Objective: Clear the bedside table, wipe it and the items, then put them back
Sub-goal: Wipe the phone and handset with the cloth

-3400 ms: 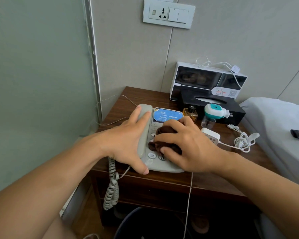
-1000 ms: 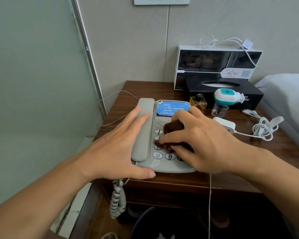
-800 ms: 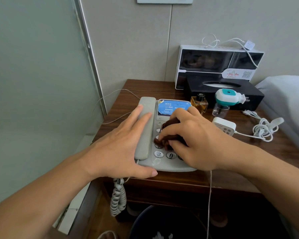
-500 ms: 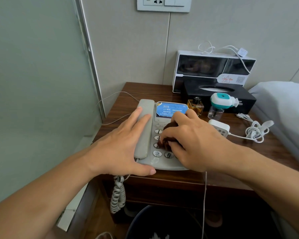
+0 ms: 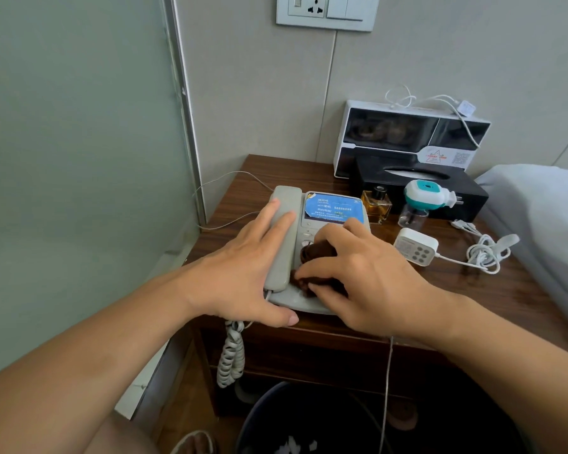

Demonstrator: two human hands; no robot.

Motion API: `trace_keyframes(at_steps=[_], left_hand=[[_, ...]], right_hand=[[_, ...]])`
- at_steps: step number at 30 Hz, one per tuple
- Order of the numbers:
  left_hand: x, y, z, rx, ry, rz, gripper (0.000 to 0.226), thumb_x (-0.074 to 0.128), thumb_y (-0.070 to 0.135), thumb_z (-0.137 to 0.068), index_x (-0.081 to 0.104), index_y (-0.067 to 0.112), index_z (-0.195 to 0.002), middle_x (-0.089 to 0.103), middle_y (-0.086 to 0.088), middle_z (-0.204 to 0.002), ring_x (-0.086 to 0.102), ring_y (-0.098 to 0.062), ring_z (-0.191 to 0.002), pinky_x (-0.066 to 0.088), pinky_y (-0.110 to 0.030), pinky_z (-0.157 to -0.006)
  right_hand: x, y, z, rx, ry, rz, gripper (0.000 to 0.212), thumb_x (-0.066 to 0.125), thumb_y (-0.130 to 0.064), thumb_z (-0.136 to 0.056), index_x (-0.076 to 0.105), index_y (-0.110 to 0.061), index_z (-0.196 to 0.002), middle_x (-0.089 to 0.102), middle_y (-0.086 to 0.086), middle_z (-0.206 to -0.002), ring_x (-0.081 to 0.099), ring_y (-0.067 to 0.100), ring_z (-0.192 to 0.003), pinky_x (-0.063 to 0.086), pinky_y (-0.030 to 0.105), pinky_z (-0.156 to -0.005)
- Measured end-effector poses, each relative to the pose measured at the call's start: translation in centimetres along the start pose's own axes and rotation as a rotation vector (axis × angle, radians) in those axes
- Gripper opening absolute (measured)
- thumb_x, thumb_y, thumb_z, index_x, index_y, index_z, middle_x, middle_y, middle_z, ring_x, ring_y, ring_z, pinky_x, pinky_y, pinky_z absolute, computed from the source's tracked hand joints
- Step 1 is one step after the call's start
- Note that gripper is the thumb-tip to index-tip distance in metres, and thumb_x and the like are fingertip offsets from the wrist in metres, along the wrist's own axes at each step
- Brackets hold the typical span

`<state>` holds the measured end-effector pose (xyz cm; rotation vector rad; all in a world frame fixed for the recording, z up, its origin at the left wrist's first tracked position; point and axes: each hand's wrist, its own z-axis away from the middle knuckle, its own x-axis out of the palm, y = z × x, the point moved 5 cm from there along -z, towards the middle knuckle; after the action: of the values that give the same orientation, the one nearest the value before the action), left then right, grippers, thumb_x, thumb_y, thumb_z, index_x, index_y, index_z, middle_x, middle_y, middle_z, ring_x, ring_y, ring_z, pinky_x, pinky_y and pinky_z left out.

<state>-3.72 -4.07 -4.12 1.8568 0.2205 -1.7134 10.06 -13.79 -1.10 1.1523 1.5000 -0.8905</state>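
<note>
1. The phone (image 5: 312, 253) sits at the front edge of the bedside table (image 5: 473, 296), with a perfume bottle (image 5: 376, 204), a plug-in gadget (image 5: 427, 198) and a tissue box (image 5: 417, 181) behind it.
2. The left hand (image 5: 243, 273) lies flat with straight fingers over the handset (image 5: 282, 237), thumb along the base's front edge, pinning it down.
3. The right hand (image 5: 364, 276) has its fingers curled round a bunched brown cloth (image 5: 315, 257), pressing it onto the keypad.
4. The phone looks like light, stiff plastic, probably slippery on polished wood, so holding it down makes sense.
5. To lift it, gripping the base by both sides seems best; the handset sits loose and the coiled cord (image 5: 232, 355) hanging off the front could tug.
</note>
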Motion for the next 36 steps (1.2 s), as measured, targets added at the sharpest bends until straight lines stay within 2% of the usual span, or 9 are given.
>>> trace_keyframes(at_steps=[5,8,10,15,20,24,27,31,36], left_hand=[[0.0,-0.2,0.0,0.011,0.000,0.012,0.149,0.085,0.068,-0.066,-0.024,0.030,-0.159,-0.046,0.018,-0.156,-0.022,-0.007,-0.154,0.012,-0.032,-0.127],[0.1,-0.1,0.0,0.011,0.002,0.012,0.148,0.084,0.068,-0.067,-0.025,0.030,-0.159,-0.046,0.018,-0.156,-0.021,-0.007,-0.154,0.012,-0.031,-0.126],[0.1,-0.1,0.0,0.009,0.000,0.009,0.148,0.084,0.069,-0.067,-0.026,0.030,-0.158,-0.047,0.018,-0.156,-0.021,-0.007,-0.155,0.012,-0.031,-0.127],[0.2,-0.2,-0.2,0.007,-0.014,0.018,0.150,0.085,0.067,-0.067,-0.027,0.028,-0.158,-0.047,0.015,-0.156,-0.021,-0.008,-0.154,0.011,-0.028,-0.124],[0.2,-0.1,-0.2,0.007,-0.014,0.013,0.149,0.084,0.067,-0.069,-0.029,0.028,-0.158,-0.049,0.013,-0.156,-0.021,-0.008,-0.155,0.010,-0.027,-0.125],[0.2,-0.1,-0.2,0.021,-0.006,0.012,0.148,0.084,0.066,-0.069,-0.027,0.027,-0.158,-0.048,0.012,-0.157,-0.021,-0.008,-0.155,0.010,-0.026,-0.125],[0.2,-0.2,-0.2,0.020,-0.006,0.026,0.148,0.084,0.066,-0.069,-0.027,0.028,-0.158,-0.047,0.013,-0.157,-0.021,-0.008,-0.155,0.010,-0.025,-0.123],[0.3,-0.2,-0.2,0.023,0.001,0.048,0.151,0.087,0.063,-0.067,-0.029,0.029,-0.158,-0.046,0.015,-0.157,-0.019,-0.007,-0.155,0.009,-0.020,-0.117],[0.2,0.0,-0.1,0.019,0.016,0.058,0.151,0.089,0.063,-0.065,-0.026,0.032,-0.158,-0.045,0.016,-0.158,-0.016,-0.007,-0.156,0.013,-0.019,-0.113]], right_hand=[[-0.2,-0.5,1.8,-0.067,-0.016,-0.036,0.031,0.049,-0.046,-0.092,0.071,-0.044,-0.113,0.053,0.000,-0.107,0.047,0.023,-0.091,0.052,0.043,-0.066],[-0.3,-0.3,1.2,-0.020,0.034,-0.036,0.031,0.048,-0.047,-0.092,0.072,-0.042,-0.112,0.052,-0.001,-0.104,0.046,0.022,-0.090,0.052,0.044,-0.066],[-0.3,-0.3,0.8,0.002,0.074,0.003,0.031,0.049,-0.045,-0.092,0.073,-0.039,-0.110,0.051,0.000,-0.101,0.045,0.023,-0.087,0.051,0.043,-0.064],[-0.6,-0.2,2.6,-0.056,0.041,0.094,0.028,0.052,-0.045,-0.089,0.073,-0.041,-0.108,0.053,-0.001,-0.102,0.047,0.022,-0.089,0.051,0.038,-0.060],[-1.4,0.9,0.9,0.081,0.240,-0.004,0.025,0.060,-0.042,-0.090,0.075,-0.038,-0.111,0.055,0.000,-0.105,0.048,0.025,-0.092,0.052,0.043,-0.070],[0.5,0.1,0.6,0.027,0.133,0.014,0.029,0.053,-0.044,-0.093,0.070,-0.040,-0.117,0.053,0.003,-0.112,0.045,0.027,-0.093,0.051,0.046,-0.073],[0.4,-0.2,1.6,-0.021,0.018,0.004,0.036,0.052,-0.042,-0.092,0.062,-0.043,-0.127,0.049,0.002,-0.116,0.042,0.024,-0.092,0.050,0.044,-0.075],[-0.1,-0.3,2.2,-0.068,-0.044,-0.060,0.033,0.050,-0.040,-0.088,0.066,-0.045,-0.117,0.049,0.000,-0.106,0.050,0.023,-0.089,0.053,0.043,-0.070],[0.0,-1.4,1.1,-0.090,-0.049,0.009,0.032,0.048,-0.042,-0.090,0.069,-0.043,-0.114,0.048,0.001,-0.104,0.045,0.020,-0.088,0.047,0.034,-0.068]])
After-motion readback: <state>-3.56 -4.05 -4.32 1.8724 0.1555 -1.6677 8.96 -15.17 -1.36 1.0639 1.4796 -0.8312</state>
